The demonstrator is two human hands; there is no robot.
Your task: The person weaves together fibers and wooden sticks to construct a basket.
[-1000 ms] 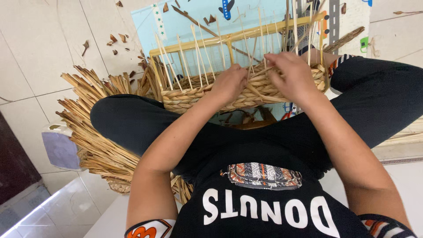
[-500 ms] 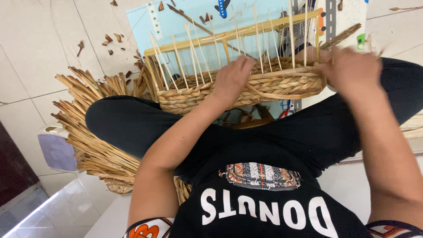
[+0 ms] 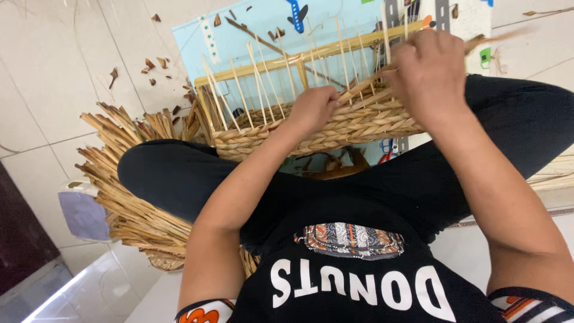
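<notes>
A person seated cross-legged on a tiled floor (image 3: pixel 54 72) weaves a half-made basket (image 3: pixel 311 128) that rests across the lap, at twelve o'clock from the black T-shirt (image 3: pixel 353 281). The left hand (image 3: pixel 312 109) is clenched over the top of the braided wall, pinning the last row down near its middle; the right hand (image 3: pixel 427 75), at three o'clock from the left, is closed around a flat straw strand (image 3: pixel 365 90) and draws it between the upright stakes (image 3: pixel 257 84). Judging by what shows, the work is somewhere past its start but well short of done: several plaited rows of pale straw already ring the lower part of the wooden frame (image 3: pixel 299 60), while most of the thin stakes stand bare above the weave, and the upper rail of the frame is uncovered. The rows yet to go would have to climb those stakes to the rail. Whether the far side of the basket is woven to the same height cannot be told from here. A loose bundle of dried straw (image 3: pixel 128 179) lies at nine o'clock from the basket, fanned out beside and under the left knee, seemingly stock for the rows to come. A light-blue play mat (image 3: pixel 263 30) lies under the basket at twelve o'clock, and brown scraps (image 3: pixel 152 63) dot the tiles at ten o'clock.
</notes>
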